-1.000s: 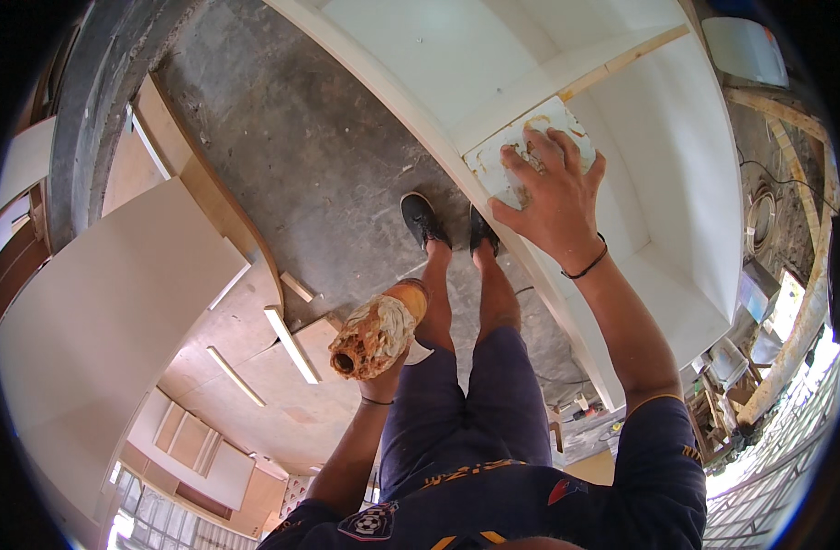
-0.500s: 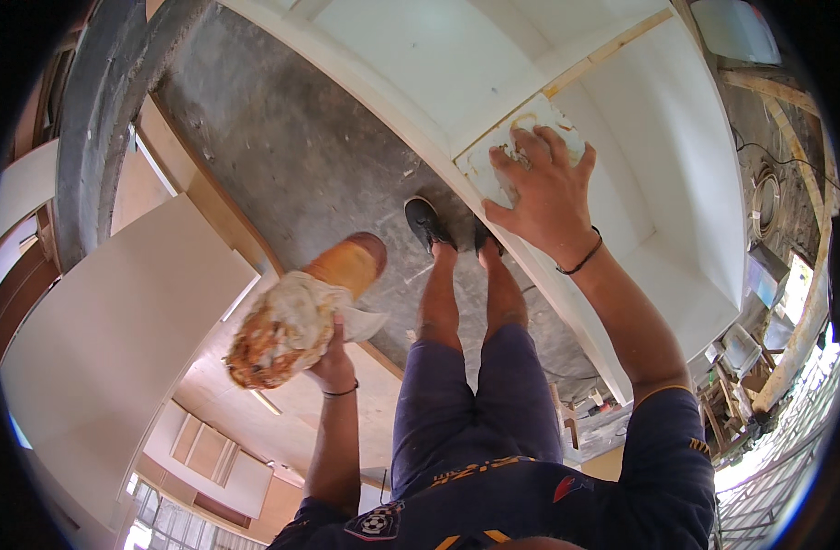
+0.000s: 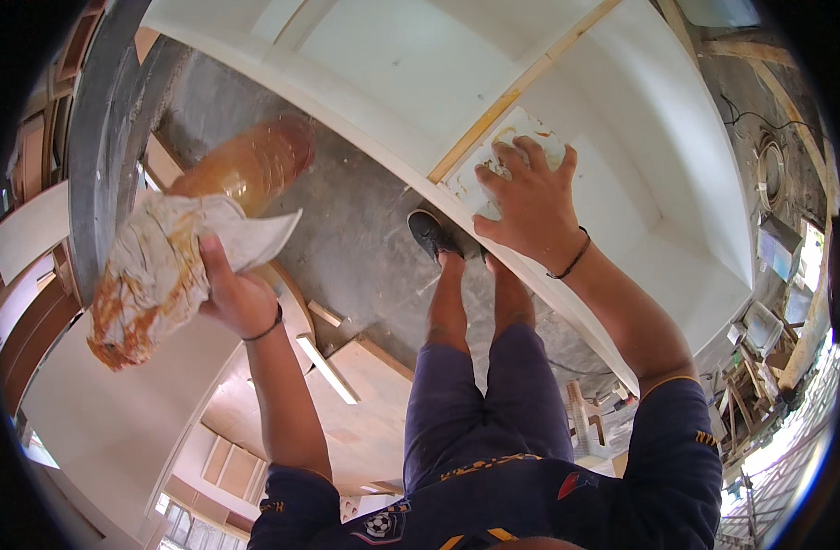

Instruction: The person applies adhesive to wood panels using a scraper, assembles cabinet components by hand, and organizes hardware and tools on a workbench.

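My left hand (image 3: 241, 298), raised at the left, is closed on a crumpled white rag (image 3: 168, 266) with orange-brown stains. Out of the rag's far side sticks a clear plastic bottle (image 3: 250, 170) with amber contents, tilted; its other end is hidden by the cloth. On the right, my right hand (image 3: 534, 202) lies with fingers spread and slightly bent over a flat white piece (image 3: 521, 128) smeared with orange-brown; whether it is cloth or paper I cannot tell. Beside that piece, a brown strip (image 3: 521, 87) runs along the white cabinet's (image 3: 411, 78) divider.
Grey concrete floor (image 3: 356, 183) lies between the cabinet and pale panels (image 3: 117, 412) at the left. Wood strips (image 3: 328, 367) lie near a light board (image 3: 374, 417). A coiled cable (image 3: 770, 170) and scrap wood (image 3: 736, 403) are at the far right.
My left hand has moved left and up, carrying the rag and bottle. The brown strip shows further toward the cabinet's front edge, with the white piece now beside it under my right hand.
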`<state>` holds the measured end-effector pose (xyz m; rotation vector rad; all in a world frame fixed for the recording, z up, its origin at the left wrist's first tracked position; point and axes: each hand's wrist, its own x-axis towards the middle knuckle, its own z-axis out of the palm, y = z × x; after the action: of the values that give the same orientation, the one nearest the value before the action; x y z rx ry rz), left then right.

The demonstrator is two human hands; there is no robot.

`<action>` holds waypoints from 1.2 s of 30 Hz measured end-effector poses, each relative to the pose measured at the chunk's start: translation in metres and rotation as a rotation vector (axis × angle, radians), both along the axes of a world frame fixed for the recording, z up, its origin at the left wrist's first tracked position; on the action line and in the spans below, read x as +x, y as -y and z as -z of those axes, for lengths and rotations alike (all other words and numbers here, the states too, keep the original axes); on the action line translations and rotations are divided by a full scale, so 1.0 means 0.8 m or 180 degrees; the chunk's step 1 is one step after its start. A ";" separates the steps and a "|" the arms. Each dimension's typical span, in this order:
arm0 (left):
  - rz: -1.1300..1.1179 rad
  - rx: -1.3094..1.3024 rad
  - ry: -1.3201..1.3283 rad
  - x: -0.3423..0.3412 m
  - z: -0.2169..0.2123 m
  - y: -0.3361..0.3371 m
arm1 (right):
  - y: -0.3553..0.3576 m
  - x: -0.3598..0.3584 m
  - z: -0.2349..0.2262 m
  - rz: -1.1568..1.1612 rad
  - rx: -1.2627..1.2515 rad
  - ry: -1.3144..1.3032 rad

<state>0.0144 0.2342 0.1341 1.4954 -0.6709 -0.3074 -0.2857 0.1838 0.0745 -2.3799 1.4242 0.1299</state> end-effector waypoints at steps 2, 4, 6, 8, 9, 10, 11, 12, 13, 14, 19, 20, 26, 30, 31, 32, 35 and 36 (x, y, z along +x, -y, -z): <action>0.0241 -0.0043 -0.0117 -0.010 0.005 0.034 | 0.002 -0.009 -0.003 0.0143 0.0073 0.0019; 0.0449 0.0015 -0.0150 -0.015 0.018 0.065 | 0.010 -0.022 -0.008 0.0322 0.0072 0.0150; 0.0665 0.0023 -0.0043 -0.032 0.035 0.101 | 0.030 -0.040 -0.004 0.0423 -0.0090 0.0294; 0.0901 0.0167 0.0207 -0.046 0.057 0.137 | 0.051 -0.063 0.011 0.0382 -0.0393 0.0489; 0.1022 0.0312 0.0414 -0.050 0.071 0.150 | 0.058 -0.073 0.022 0.0289 -0.0482 0.0560; 0.1137 0.0455 0.0625 -0.054 0.085 0.160 | 0.067 -0.080 0.031 0.0226 -0.0536 0.0593; 0.1142 0.0404 0.0630 -0.061 0.101 0.167 | 0.074 -0.086 0.043 0.0158 -0.0578 0.0626; 0.1148 0.0342 0.0640 -0.069 0.116 0.173 | 0.079 -0.089 0.050 0.0093 -0.0631 0.0661; 0.1151 0.0279 0.0652 -0.073 0.128 0.178 | 0.082 -0.091 0.055 0.0052 -0.0627 0.0656; 0.1207 0.0415 0.0745 -0.073 0.144 0.180 | 0.083 -0.094 0.061 0.0020 -0.0611 0.0638; 0.1127 0.1432 0.1339 -0.076 0.172 0.175 | 0.083 -0.093 0.076 -0.0031 -0.0585 0.0642; 0.1068 0.1718 0.1548 -0.075 0.171 0.175 | 0.083 -0.090 0.075 -0.0019 -0.0573 0.0638; 0.1063 0.3047 0.2155 -0.094 0.165 0.177 | 0.078 -0.087 0.032 0.0050 -0.0322 0.0441; 0.1222 0.3383 0.2341 -0.096 0.165 0.183 | 0.086 -0.072 0.008 0.0144 -0.0344 0.0422; 0.1222 0.3430 0.2332 -0.096 0.165 0.184 | 0.088 -0.068 0.008 0.0121 -0.0297 0.0383; 0.1224 0.3473 0.2326 -0.096 0.166 0.185 | 0.089 -0.065 0.009 0.0101 -0.0253 0.0343; 0.1248 0.3614 0.2324 -0.095 0.167 0.187 | 0.089 -0.060 0.012 0.0076 -0.0171 0.0243; 0.1265 0.3666 0.2327 -0.095 0.167 0.187 | 0.088 -0.060 0.013 0.0076 -0.0147 0.0211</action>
<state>-0.0615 0.0846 0.0004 2.6150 -1.5389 -0.4943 -0.3333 0.1135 0.0644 -2.3801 1.4391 0.0120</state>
